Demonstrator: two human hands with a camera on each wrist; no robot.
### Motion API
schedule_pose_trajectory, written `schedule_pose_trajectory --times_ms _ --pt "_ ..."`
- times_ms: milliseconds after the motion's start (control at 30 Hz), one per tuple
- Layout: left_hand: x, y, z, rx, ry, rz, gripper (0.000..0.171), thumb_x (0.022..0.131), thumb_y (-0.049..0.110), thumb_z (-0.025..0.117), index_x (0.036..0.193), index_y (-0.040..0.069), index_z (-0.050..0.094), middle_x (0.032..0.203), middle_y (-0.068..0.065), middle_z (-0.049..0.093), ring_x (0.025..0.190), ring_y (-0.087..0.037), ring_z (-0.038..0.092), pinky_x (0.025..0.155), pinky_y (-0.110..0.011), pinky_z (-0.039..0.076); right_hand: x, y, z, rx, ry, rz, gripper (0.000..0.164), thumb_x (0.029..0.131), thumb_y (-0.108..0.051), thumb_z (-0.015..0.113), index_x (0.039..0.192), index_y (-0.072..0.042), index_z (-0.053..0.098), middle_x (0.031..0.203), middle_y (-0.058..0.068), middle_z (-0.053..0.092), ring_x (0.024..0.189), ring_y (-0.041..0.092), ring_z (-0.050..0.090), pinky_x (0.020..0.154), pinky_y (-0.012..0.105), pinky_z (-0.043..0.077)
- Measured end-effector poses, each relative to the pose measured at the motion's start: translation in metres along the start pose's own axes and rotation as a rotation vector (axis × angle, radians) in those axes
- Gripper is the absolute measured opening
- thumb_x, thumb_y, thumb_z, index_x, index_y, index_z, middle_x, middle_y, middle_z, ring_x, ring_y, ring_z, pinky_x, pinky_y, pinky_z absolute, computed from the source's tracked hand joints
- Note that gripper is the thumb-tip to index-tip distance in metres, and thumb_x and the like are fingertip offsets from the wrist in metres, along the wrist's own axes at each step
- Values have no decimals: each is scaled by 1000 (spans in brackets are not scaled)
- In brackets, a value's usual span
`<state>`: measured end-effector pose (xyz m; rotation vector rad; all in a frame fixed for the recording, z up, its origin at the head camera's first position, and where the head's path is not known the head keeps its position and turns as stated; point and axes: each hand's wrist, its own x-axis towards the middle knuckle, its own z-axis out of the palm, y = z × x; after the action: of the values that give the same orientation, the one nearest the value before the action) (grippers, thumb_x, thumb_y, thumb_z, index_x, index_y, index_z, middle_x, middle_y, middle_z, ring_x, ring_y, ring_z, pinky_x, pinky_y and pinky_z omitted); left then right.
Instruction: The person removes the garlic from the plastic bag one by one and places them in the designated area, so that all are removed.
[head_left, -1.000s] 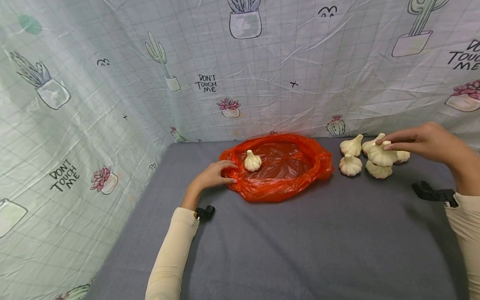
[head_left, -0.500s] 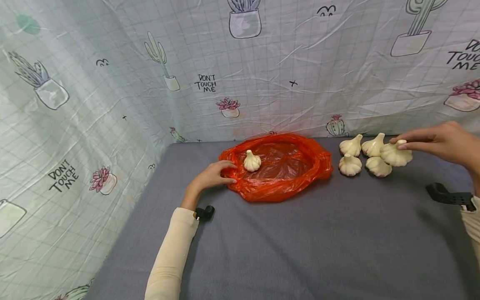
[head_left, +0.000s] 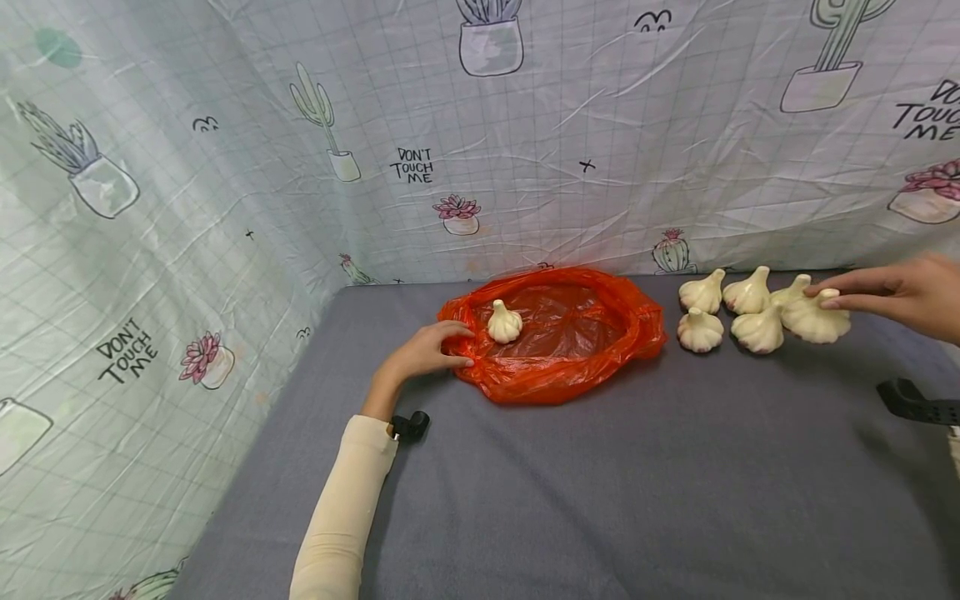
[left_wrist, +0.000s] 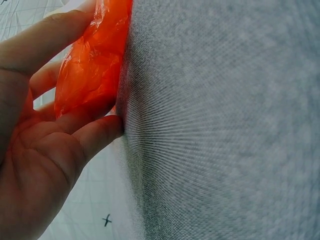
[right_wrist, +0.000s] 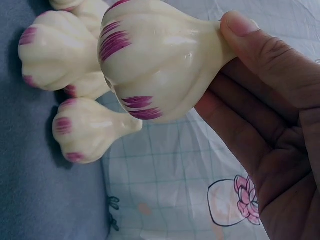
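My right hand (head_left: 924, 293) pinches a garlic bulb (head_left: 816, 320) by its stem, between thumb and fingers. In the right wrist view the held bulb (right_wrist: 150, 57) shows purple streaks, and its body is raised above the table. Several other garlic bulbs stand grouped just left of it, among them a front-left bulb (head_left: 700, 331). At the left, my left hand (head_left: 416, 354) holds the left edge of a red plastic bag (head_left: 555, 388), which lies spread with its mouth facing up. One garlic bulb (head_left: 505, 322) sits inside it near the left hand.
A grey cloth (head_left: 600, 500) covers the table. Behind and to the left hangs a pale printed curtain (head_left: 525, 167) that meets the table's edges. Black camera mounts sit on both wrists, the left mount (head_left: 410, 426) close over the cloth.
My right hand has moved to the right with the garlic bulb, off the middle of the group to its right end. The left hand and the red bag have stayed put.
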<state>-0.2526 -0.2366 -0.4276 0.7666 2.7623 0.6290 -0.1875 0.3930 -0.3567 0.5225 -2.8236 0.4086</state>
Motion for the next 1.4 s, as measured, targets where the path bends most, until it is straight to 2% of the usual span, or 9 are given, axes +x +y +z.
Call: schedule_pose_trajectory --times_ms 100,233,333,533,900,1233,1333,1400 --pt "0 0 0 4 4 3 54 92 35 77 136 7 64 148 -15 53 141 -33 45 117 -50 34 -3 3 2 16 34 -20 19 92 -9 74 109 -3 78 85 3 76 50 1 34 49 24 26" --pt "0 0 0 2 1 -1 54 91 35 77 136 7 64 148 -15 53 141 -33 45 117 -50 34 -6 9 6 61 82 -28 16 89 -6 76 105 -4 79 80 -24 68 51 0 36 48 21 28" --pt "0 -1 0 0 -3 -4 55 91 35 77 137 8 64 148 -14 53 141 -32 45 118 -50 34 -7 13 9 74 63 -4 17 90 -6 75 106 -2 79 85 -32 63 54 -3 42 50 18 32" --pt "1 -3 2 6 0 0 55 91 35 77 137 8 64 148 -14 53 141 -32 45 118 -50 34 -8 18 13 64 33 15 17 93 -8 73 108 -3 79 92 -32 59 71 -15 53 57 7 38" --pt "1 -3 1 0 -1 1 54 91 34 77 136 7 64 148 -15 53 141 -33 45 117 -50 34 -9 24 20 110 43 22 16 92 -6 74 106 -1 78 92 -38 57 69 -13 55 57 8 39" --pt "2 -2 0 0 -3 -10 54 92 34 77 136 7 64 148 -14 53 141 -32 44 118 -49 34 -12 31 29 132 22 61 18 93 -8 73 108 1 77 91 -40 55 63 -5 51 54 13 38" --pt "1 -2 0 1 -7 -9 54 92 34 77 136 7 64 148 -15 53 141 -33 44 118 -50 34 -13 32 31 130 20 74 19 94 -11 73 109 0 77 89 -38 57 60 -2 48 53 15 37" --pt "2 -2 0 -1 -8 -7 54 91 35 77 136 7 64 149 -14 53 141 -33 44 118 -50 34 -13 32 32 109 6 88 21 95 -13 73 111 -1 77 87 -29 64 58 0 46 52 19 36"
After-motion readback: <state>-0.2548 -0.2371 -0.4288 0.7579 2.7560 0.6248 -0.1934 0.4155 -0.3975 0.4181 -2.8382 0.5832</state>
